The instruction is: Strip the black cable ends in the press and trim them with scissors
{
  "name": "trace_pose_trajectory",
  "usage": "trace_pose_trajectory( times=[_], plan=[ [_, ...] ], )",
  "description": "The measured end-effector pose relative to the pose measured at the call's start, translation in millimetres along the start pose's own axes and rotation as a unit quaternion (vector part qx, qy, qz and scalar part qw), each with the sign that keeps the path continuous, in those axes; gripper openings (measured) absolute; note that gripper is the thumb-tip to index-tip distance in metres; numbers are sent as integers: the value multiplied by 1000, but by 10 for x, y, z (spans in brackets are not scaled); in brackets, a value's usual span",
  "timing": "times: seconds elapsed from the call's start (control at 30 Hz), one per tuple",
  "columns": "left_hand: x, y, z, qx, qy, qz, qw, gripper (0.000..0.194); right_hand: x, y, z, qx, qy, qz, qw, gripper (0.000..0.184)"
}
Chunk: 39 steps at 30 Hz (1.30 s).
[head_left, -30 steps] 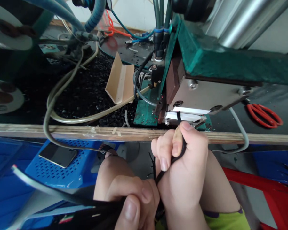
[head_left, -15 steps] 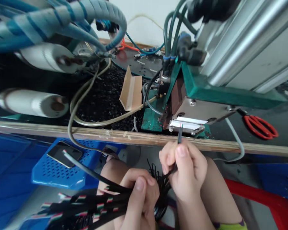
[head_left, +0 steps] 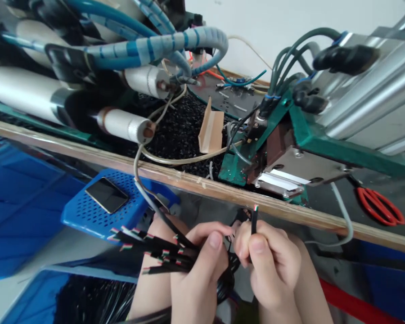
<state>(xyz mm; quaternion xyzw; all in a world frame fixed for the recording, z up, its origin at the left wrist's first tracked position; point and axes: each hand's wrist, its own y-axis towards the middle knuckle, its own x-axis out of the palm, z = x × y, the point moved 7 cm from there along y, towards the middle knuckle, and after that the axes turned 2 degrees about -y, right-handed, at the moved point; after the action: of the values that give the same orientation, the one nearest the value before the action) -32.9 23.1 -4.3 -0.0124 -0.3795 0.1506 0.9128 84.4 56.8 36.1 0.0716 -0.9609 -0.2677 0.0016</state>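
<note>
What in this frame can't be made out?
- Bundle of cables: far ends hidden under left hand, head view.
- Single cable: lower length hidden by right hand.
- Scissors: blades hidden under the machine.
- Phone: screen dark.

- Red scissors [head_left: 380, 206] lie on the tabletop [head_left: 202, 184].
- A phone [head_left: 107, 194] sits on a blue crate [head_left: 87, 218].
- A folded cardboard piece [head_left: 211, 130] stands near the green machine [head_left: 324, 139].

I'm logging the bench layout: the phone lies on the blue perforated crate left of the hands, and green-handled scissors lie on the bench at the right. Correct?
Not quite: the scissors have red handles, as the head view shows. The phone does lie on the blue perforated crate, left of the hands.
</note>
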Motion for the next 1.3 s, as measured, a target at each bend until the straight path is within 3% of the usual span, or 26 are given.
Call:
trace_pose_trajectory(
  times=[0.13, 0.3, 0.37, 0.47, 0.6, 0.73, 0.93, 1.3],
  plan=[
    [-2, -33, -16, -43, -5, 24, 999, 29, 45, -19, -86, 2, -52, -34, 998, 42],
    [4, -46, 40, -37, -11, 13, 999, 29, 117, -61, -76, 2, -75, -52, 996, 45],
    [-4, -40, 61, -24, -8, 4, 1000, 26, 117, -69, -20, 12, -36, -26, 999, 46],
    [-6, -16, 103, 13, -2, -16, 1000, 22, 69, 16, 75, 33, 71, 60, 995, 51],
    [31, 33, 158, 62, 18, -49, 997, 19, -5, 284, 125, 59, 175, 177, 967, 58],
    [31, 68, 142, 68, 47, -44, 996, 21, -35, 444, 136, 101, 194, 247, 944, 61],
    [25, 81, 64, 44, 49, -39, 997, 20, -16, 441, 178, 119, 226, 289, 923, 57],
    [16, 65, 63, 41, 67, -44, 996, 22, -15, 427, 202, 135, 236, 310, 911, 53]
  ],
)
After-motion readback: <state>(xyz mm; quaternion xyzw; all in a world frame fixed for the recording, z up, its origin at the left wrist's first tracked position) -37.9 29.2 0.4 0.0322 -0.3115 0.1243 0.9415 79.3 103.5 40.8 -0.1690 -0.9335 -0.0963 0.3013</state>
